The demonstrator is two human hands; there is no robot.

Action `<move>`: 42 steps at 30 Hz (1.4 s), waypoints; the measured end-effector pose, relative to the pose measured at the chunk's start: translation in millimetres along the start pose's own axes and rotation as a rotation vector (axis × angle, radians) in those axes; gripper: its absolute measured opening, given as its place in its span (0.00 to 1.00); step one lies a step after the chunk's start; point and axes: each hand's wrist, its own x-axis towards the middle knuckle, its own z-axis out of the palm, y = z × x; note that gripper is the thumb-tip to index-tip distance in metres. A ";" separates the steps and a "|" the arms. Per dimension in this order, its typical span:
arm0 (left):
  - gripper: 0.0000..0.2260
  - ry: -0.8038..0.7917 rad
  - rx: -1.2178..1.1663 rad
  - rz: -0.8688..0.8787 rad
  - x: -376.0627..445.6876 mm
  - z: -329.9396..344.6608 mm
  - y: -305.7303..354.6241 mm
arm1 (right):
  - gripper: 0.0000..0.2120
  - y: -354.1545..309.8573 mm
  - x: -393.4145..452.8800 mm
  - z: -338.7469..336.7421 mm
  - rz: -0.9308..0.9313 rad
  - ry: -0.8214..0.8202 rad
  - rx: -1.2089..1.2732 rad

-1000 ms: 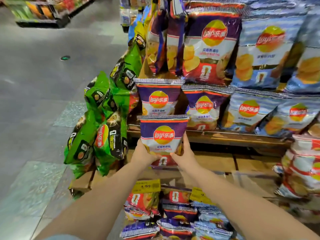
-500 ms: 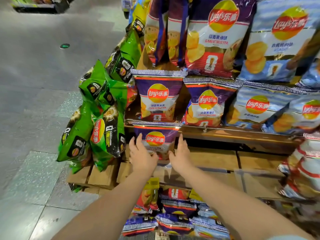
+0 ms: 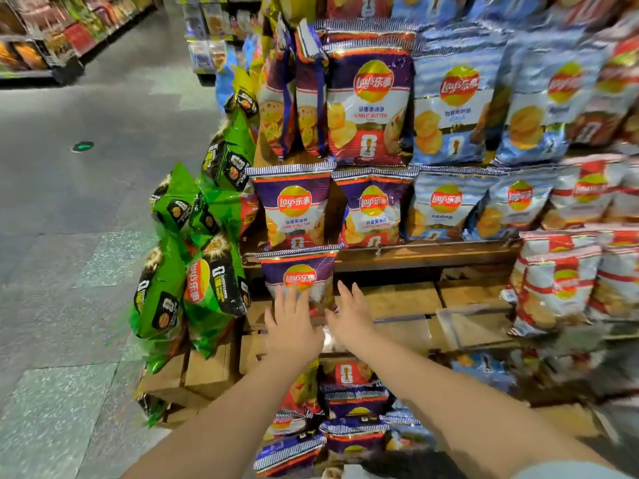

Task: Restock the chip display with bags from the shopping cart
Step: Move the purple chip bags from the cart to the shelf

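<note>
A purple Lay's bag [image 3: 299, 271] stands upright at the left end of the lowest wooden shelf [image 3: 415, 299], under two more purple bags. My left hand [image 3: 292, 326] and my right hand [image 3: 349, 316] are side by side just in front of its lower part, fingers straight and spread, holding nothing. I cannot tell whether the fingertips touch the bag. Below my forearms lies a pile of purple and blue bags [image 3: 352, 406] in the cart; the cart itself is hidden.
Green bags [image 3: 207, 285] hang off the display's left corner over cardboard boxes [image 3: 204, 371]. Blue bags [image 3: 446, 205] and red-and-white bags [image 3: 560, 281] fill the right side. A clear plastic divider [image 3: 466, 323] lies on the lowest shelf. Grey floor spreads to the left.
Both hands carried the purple bag forward and down onto the lowest shelf, then let go of it. They now sit open just in front of it.
</note>
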 end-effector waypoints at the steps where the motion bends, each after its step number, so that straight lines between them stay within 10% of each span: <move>1: 0.31 -0.019 0.006 0.031 -5.2 -1.4 0.1 | 0.32 -0.9 -8.1 -1.5 0.009 0.014 -0.004; 25: 0.30 -0.298 0.134 0.973 -210.3 39.4 15.2 | 0.27 73.0 -301.9 62.1 0.647 0.481 0.098; 42: 0.31 -0.538 0.175 1.523 -545.9 109.2 22.7 | 0.25 157.0 -649.7 145.4 1.098 0.774 0.181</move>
